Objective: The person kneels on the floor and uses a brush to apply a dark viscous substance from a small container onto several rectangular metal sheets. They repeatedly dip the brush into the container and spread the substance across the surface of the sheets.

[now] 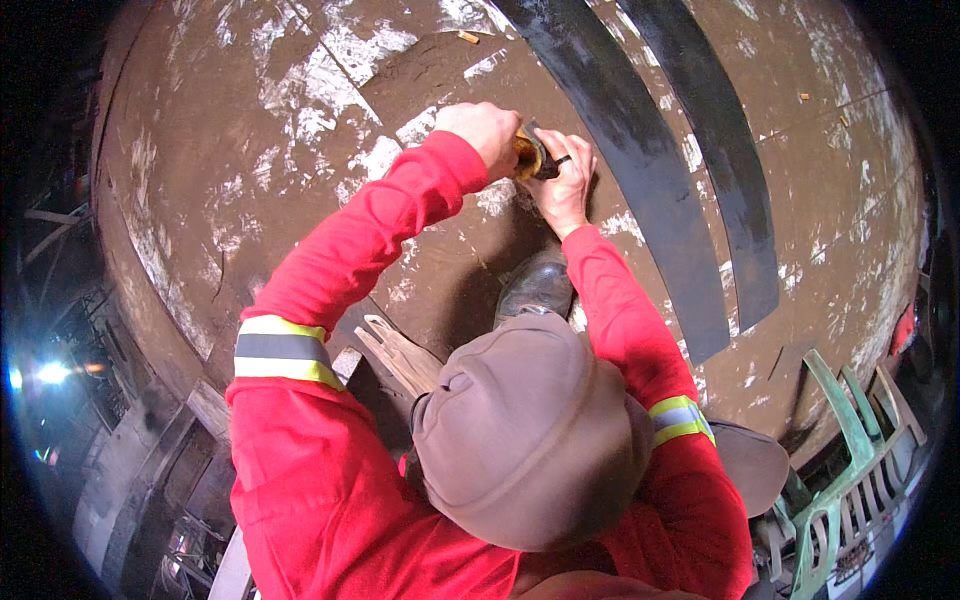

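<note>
An amber-and-black object (pixel 526 158) sits between the two hands, small and mostly covered by them, so its full shape cannot be told. The left hand (pixel 482 138) has its fingers curled in around the amber side, close to a fist, and its fingertips are hidden. The right hand (pixel 566 178) is bent round the dark side, pinching it between thumb and fingers, though the exact contact is partly hidden; a dark band (pixel 563 160) circles one of its fingers. Whether the object touches the surface beneath it cannot be told.

Just to the right of the right hand runs a long, dark, curved strip (pixel 650 160), lying on a brown surface (pixel 250 200) marked with pale patches. A second dark strip (pixel 722 150) curves alongside, farther to the right of that hand, with a narrow gap between the two. Below the hands, on the near side, shows the toe of a black boot (pixel 537 288). Nearer the body, below the left hand, lie some pale wooden pieces (pixel 398 352). Red sleeves (pixel 345 240) with reflective bands lead back from both hands toward a brown cap (pixel 530 430). Well apart from the right hand, at the lower right, stand green slatted parts (pixel 826 500).
</note>
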{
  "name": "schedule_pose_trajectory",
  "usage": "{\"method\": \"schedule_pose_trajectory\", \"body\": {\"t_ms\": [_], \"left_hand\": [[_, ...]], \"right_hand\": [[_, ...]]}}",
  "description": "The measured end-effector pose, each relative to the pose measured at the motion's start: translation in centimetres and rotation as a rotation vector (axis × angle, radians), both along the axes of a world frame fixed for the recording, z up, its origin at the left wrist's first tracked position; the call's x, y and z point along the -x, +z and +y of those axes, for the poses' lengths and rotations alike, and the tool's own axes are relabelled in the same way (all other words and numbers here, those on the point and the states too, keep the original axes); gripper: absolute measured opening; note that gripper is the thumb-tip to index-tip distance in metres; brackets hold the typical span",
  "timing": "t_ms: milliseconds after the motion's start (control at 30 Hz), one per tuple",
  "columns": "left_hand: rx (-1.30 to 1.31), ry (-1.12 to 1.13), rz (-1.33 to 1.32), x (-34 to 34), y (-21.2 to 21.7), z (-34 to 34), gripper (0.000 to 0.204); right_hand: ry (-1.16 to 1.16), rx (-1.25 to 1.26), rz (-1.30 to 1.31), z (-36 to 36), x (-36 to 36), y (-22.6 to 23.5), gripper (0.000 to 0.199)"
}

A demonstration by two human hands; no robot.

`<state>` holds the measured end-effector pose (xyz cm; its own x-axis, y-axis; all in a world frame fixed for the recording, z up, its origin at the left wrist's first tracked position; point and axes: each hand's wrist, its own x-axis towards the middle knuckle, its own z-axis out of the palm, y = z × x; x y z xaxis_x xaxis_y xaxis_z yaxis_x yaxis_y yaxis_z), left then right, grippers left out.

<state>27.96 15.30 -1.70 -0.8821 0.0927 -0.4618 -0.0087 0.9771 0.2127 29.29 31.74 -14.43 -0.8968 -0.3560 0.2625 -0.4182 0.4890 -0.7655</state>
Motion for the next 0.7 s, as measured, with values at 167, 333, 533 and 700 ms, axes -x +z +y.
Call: {"method": "schedule_pose_trajectory", "body": {"t_ms": [167,333,533,700], "left_hand": [[-0.243,0.19,0.012,-1.1,-1.0,-2.1,0.024],[-0.451,0.309,-0.033,-1.9,-1.0,-4.1,0.027],[-0.792,0.488,-0.171,-4.0,-2.2,-7.8,0.022],[-1.091,0.712,-0.218,-6.6,-2.8,-9.6,0.021]], "right_hand": [[-0.015,-0.004,0.015,0.1,-0.1,-0.2,0.06],[-0.032,0.01,-0.015,0.3,-0.2,-0.3,0.06],[-0.037,0.002,-0.051,0.1,-0.1,0.2,0.061],[-0.052,-0.037,-0.053,0.2,0.0,0.8,0.062]]}}
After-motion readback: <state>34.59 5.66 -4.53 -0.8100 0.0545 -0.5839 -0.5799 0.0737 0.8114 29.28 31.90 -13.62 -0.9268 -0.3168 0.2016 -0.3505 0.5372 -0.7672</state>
